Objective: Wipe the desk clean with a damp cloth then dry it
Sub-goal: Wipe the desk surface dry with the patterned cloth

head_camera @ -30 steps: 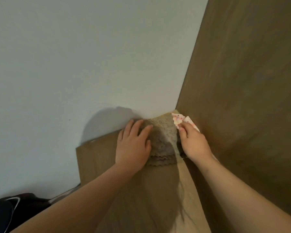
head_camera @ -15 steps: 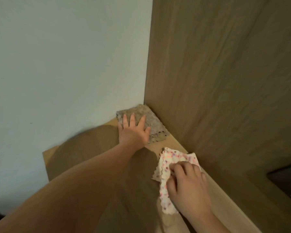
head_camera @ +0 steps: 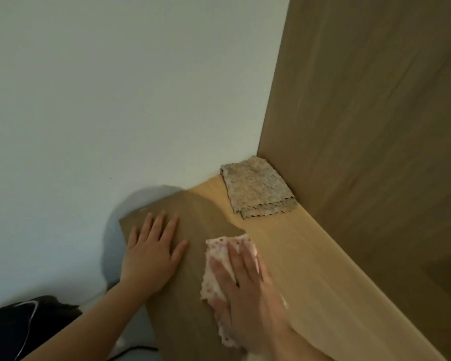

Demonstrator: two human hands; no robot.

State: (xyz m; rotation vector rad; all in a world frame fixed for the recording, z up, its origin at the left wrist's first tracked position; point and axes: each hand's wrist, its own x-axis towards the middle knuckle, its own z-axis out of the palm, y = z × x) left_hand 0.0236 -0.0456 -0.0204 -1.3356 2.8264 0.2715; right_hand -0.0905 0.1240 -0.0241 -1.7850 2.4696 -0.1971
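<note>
Near the grey cloth in the bench corner, right hand presses a spotted cloth with straight fingers; left hand lies flat, released, beside it.

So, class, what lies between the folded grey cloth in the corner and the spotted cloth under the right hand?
Only bare desk top; the head view shows nothing else between the grey cloth and the spotted cloth.

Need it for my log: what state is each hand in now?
Left hand: open, flat on the desk.
Right hand: open, pressing the spotted cloth down.
</note>
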